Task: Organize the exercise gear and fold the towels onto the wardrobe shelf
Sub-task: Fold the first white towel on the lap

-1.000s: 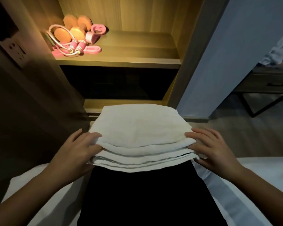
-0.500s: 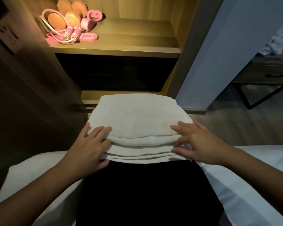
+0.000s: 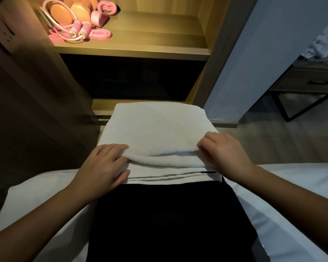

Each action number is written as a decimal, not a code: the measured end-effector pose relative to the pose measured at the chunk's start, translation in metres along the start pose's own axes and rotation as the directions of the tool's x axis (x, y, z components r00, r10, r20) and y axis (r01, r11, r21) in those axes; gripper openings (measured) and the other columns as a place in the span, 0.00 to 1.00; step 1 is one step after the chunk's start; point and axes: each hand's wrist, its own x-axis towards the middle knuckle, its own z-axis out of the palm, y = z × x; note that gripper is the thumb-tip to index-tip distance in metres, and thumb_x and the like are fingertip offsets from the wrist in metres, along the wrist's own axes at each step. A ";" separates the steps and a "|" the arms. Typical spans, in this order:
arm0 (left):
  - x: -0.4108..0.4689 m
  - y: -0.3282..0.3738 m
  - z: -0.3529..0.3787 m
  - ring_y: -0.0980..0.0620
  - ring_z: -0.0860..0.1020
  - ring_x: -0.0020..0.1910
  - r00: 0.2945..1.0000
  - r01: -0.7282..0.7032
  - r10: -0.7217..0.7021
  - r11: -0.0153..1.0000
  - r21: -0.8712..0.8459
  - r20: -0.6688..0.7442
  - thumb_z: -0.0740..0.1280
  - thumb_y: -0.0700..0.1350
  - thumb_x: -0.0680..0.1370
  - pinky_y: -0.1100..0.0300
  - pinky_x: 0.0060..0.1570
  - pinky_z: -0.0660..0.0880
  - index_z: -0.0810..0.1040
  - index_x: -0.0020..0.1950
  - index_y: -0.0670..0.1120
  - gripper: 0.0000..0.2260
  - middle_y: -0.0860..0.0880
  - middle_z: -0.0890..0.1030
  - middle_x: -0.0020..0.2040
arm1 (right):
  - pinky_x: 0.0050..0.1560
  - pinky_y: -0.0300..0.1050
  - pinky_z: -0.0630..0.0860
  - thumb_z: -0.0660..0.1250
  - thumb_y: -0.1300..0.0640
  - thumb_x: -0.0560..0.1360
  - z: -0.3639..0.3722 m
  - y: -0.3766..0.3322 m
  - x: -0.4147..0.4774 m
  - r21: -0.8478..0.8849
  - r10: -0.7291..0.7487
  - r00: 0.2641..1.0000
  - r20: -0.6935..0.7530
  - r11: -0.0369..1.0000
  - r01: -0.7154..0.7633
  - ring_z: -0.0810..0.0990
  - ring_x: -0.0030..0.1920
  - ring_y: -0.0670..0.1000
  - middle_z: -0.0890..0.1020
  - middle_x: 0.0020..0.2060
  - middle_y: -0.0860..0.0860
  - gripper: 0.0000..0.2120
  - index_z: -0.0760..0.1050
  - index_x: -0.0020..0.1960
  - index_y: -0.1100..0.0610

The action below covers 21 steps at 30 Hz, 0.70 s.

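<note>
At towels' (image 3: pixel 155 129) sides, both hands (image 3: pixel 102 165) (image 3: pixel 223 154) palm-down

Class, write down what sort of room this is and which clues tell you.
Most likely a bedroom: a white-sheeted bed, a stack of folded towels, and a lit wardrobe shelf holding pink exercise gear.
</note>
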 end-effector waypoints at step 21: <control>0.000 0.005 -0.001 0.40 0.76 0.63 0.991 -0.013 -0.003 0.993 0.115 0.136 0.57 0.67 0.73 0.37 0.64 0.68 0.80 0.58 0.45 0.30 0.42 0.75 0.67 | 0.72 0.65 0.41 0.53 0.29 0.75 0.029 -0.027 -0.009 -0.089 -0.068 0.888 0.455 0.989 0.122 0.40 0.77 0.63 0.36 0.78 0.56 0.30 0.61 0.71 0.44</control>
